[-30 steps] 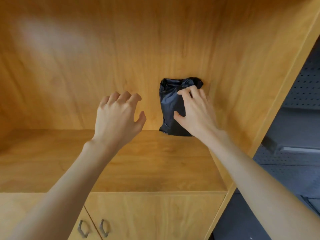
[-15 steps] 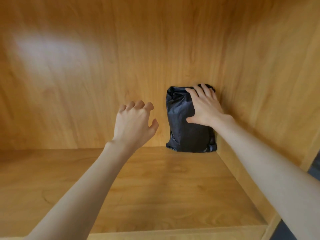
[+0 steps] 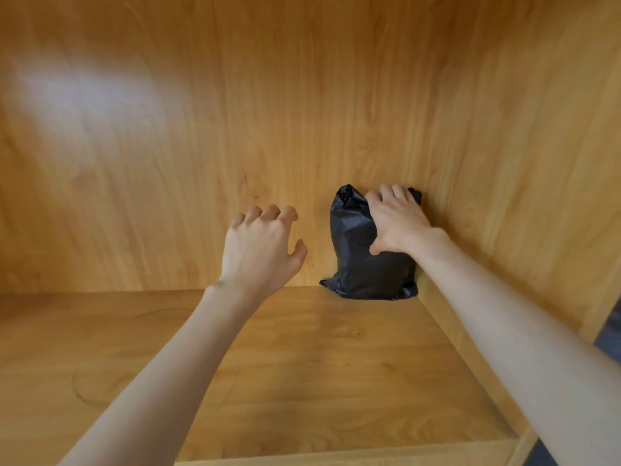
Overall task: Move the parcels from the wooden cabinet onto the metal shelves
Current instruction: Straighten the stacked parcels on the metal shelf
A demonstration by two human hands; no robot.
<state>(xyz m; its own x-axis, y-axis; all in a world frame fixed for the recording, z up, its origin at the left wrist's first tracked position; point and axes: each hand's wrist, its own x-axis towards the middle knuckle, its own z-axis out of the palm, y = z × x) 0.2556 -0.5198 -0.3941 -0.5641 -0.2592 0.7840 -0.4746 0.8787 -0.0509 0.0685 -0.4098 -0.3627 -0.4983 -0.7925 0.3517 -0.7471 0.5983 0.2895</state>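
Observation:
A black plastic-wrapped parcel (image 3: 356, 260) stands upright in the back right corner of the wooden cabinet (image 3: 302, 371), leaning on the back panel. My right hand (image 3: 396, 223) lies over its upper right part, fingers curled over the top edge and thumb pressed on the front. My left hand (image 3: 262, 247) hovers in the air to the left of the parcel, fingers loosely curled, holding nothing and a short gap away from it.
The cabinet's back panel (image 3: 235, 129) and right side wall (image 3: 524, 163) close in the corner. The shelf board stretches bare to the left and front. A dark strip (image 3: 610, 331) shows past the cabinet's right edge.
The view has moved deeper into the cabinet. My right hand has slid up onto the parcel's top and taken hold. My left hand has moved closer to the parcel.

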